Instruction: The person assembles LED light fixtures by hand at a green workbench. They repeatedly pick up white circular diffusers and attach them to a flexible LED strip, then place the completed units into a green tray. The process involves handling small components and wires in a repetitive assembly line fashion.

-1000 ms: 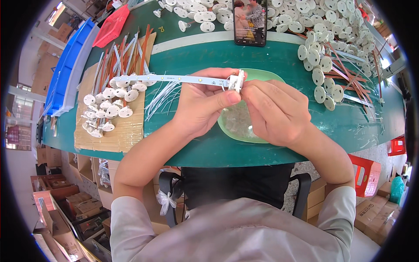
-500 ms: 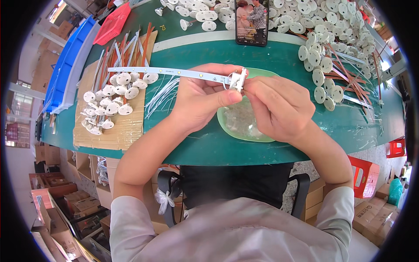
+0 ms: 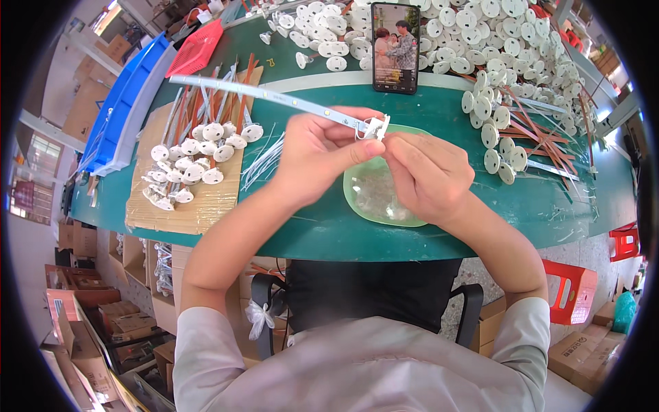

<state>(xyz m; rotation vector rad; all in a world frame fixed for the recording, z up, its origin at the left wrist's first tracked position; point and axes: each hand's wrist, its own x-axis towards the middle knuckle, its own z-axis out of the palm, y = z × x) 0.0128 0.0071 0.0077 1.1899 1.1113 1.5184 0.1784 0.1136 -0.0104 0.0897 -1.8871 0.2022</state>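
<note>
My left hand (image 3: 317, 159) is closed around one end of a narrow white LED strip (image 3: 274, 97). The strip's free end sticks out to the left and slightly upward. At the gripped end sits a white plastic end piece (image 3: 375, 128), with thin white wire looped beside it. My right hand (image 3: 434, 177) has its thumb and fingers pinched against the right side of that end piece. Whatever lies between those fingertips is too small and covered to make out. Below both hands is a pale green bowl (image 3: 353, 204) holding a mass of small pieces, partly hidden by the right hand.
A phone (image 3: 396, 48) stands at the back. Round white lamp ends (image 3: 185, 163) with strips lie on cardboard (image 3: 220, 206) at left; a larger heap (image 3: 508, 44) is at right. Loose white wires (image 3: 264, 161), a blue bin (image 3: 127, 103) and a red basket (image 3: 197, 48) are left.
The strip's free end has tilted upward. My right hand has shifted slightly left and stays pinched at the end piece. The whole view has moved a little.
</note>
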